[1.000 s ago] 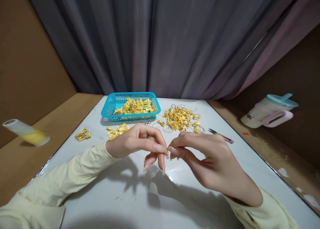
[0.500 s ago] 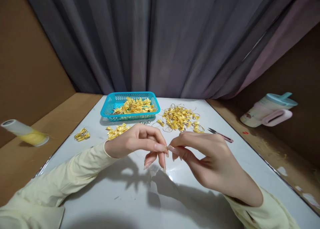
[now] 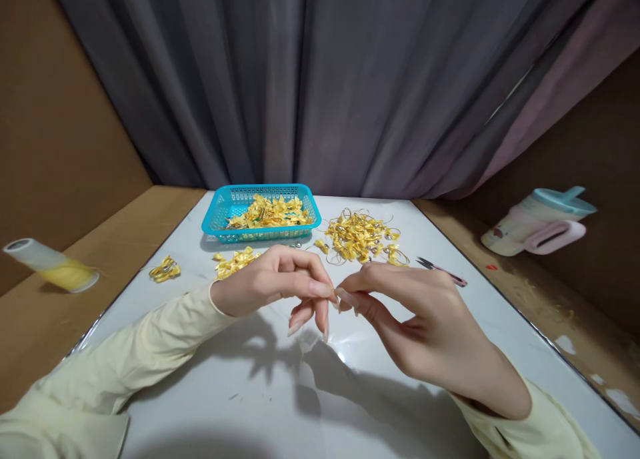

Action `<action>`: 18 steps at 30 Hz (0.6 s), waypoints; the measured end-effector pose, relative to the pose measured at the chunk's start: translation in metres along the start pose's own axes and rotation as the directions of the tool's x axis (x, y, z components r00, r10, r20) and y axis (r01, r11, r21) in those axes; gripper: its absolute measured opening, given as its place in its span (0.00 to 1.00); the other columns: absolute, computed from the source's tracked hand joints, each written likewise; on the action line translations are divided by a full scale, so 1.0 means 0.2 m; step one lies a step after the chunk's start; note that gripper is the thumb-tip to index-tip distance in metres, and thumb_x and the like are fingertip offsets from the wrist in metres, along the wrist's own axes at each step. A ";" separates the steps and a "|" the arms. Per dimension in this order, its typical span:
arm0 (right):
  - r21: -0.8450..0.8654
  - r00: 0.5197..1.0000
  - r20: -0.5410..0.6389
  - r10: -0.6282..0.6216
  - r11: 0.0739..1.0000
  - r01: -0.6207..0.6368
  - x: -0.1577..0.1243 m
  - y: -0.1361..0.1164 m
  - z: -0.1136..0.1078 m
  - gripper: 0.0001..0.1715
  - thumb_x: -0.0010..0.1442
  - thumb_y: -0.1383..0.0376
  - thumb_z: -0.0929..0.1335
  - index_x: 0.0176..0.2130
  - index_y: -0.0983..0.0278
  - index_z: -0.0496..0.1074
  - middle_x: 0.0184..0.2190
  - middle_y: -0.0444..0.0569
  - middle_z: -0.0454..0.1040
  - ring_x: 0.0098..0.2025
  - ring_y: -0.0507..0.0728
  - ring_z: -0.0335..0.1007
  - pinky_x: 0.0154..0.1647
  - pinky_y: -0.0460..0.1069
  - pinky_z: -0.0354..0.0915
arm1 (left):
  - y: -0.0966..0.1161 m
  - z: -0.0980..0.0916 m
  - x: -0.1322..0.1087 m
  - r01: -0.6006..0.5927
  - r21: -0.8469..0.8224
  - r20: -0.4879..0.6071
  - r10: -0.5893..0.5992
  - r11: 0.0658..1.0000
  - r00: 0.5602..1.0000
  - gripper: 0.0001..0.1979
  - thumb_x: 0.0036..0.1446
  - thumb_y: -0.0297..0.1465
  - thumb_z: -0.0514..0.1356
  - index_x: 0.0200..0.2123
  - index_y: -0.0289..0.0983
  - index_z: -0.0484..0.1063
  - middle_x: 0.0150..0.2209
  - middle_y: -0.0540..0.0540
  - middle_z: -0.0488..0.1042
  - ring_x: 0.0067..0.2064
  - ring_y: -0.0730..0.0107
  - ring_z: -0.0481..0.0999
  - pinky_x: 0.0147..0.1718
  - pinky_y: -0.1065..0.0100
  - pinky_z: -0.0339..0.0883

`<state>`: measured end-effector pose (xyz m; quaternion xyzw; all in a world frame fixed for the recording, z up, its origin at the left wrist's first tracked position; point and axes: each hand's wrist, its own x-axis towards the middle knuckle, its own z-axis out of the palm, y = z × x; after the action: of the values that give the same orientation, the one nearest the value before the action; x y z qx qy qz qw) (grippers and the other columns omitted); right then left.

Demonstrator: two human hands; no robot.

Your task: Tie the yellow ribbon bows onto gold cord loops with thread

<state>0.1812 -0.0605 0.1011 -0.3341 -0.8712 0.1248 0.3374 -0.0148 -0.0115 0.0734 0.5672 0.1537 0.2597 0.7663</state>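
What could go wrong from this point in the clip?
The bare left hand and bare right hand pinch close together; anything between them is too small to make out and might slip. The loose pile of shiny yellow ribbon pieces and thin loops could tangle. Dark-bladed, pink-handled snips lie just beyond the right hand, so an outward reach might brush them.

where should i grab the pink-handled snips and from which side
Probably by the pink handle, coming from above on its near right end. The snips lie on the table with their dark blades pointing left and away, so that end keeps fingers clear of the tips. The right hand overlaps part of the handle in this view.
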 end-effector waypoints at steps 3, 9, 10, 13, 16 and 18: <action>0.012 1.000 0.028 0.007 1.000 -0.008 0.00 0.00 -0.01 0.11 0.59 0.77 0.61 0.32 0.65 0.68 0.23 0.45 0.71 0.25 0.50 0.66 0.26 0.44 0.60 | 0.00 0.00 0.00 0.002 0.006 -0.005 -0.002 1.000 1.000 0.04 0.56 0.26 0.59 0.30 0.30 0.71 0.25 0.43 0.78 0.17 0.78 0.69 0.17 0.76 0.63; -0.024 0.998 0.068 -0.004 1.000 0.006 -0.01 0.01 0.00 0.12 0.58 0.78 0.61 0.35 0.65 0.69 0.25 0.46 0.71 0.26 0.51 0.66 0.28 0.45 0.60 | 0.00 0.00 0.00 0.004 0.007 -0.002 -0.004 1.000 1.000 0.04 0.56 0.25 0.59 0.29 0.30 0.71 0.25 0.43 0.78 0.17 0.79 0.69 0.18 0.76 0.63; -0.028 0.998 0.069 -0.007 1.000 0.009 -0.01 0.01 0.00 0.12 0.58 0.78 0.61 0.35 0.65 0.69 0.25 0.46 0.71 0.27 0.51 0.66 0.28 0.45 0.60 | 0.00 0.00 0.00 0.004 0.009 -0.003 -0.004 1.000 1.000 0.04 0.56 0.25 0.59 0.29 0.30 0.71 0.25 0.43 0.78 0.17 0.79 0.69 0.18 0.76 0.63; -0.036 0.998 0.066 -0.018 0.999 0.020 -0.02 0.00 -0.01 0.12 0.57 0.78 0.61 0.36 0.66 0.69 0.25 0.46 0.71 0.27 0.51 0.66 0.28 0.45 0.59 | 0.00 0.00 0.00 0.008 0.024 -0.012 -0.008 1.000 1.000 0.04 0.56 0.26 0.59 0.30 0.30 0.71 0.25 0.43 0.78 0.18 0.78 0.70 0.19 0.76 0.63; -0.042 0.997 0.069 -0.025 0.999 0.028 -0.02 0.00 -0.01 0.12 0.57 0.78 0.60 0.36 0.66 0.69 0.25 0.47 0.70 0.27 0.52 0.66 0.28 0.46 0.59 | 0.00 0.00 0.00 0.018 0.035 -0.024 -0.017 0.999 1.000 0.05 0.56 0.27 0.60 0.30 0.30 0.71 0.25 0.43 0.78 0.18 0.78 0.70 0.19 0.76 0.63; -0.043 0.997 0.079 -0.023 0.999 0.027 -0.02 0.00 -0.01 0.12 0.57 0.78 0.60 0.36 0.66 0.69 0.25 0.47 0.70 0.27 0.52 0.65 0.28 0.46 0.59 | 0.00 0.00 0.00 0.026 0.040 -0.026 -0.025 0.999 0.999 0.05 0.56 0.26 0.59 0.29 0.31 0.71 0.25 0.44 0.78 0.18 0.79 0.70 0.19 0.76 0.64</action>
<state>0.1846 -0.0632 0.1009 -0.3253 -0.8905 0.1143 0.2968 -0.0153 -0.0113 0.0735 0.5772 0.1757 0.2541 0.7560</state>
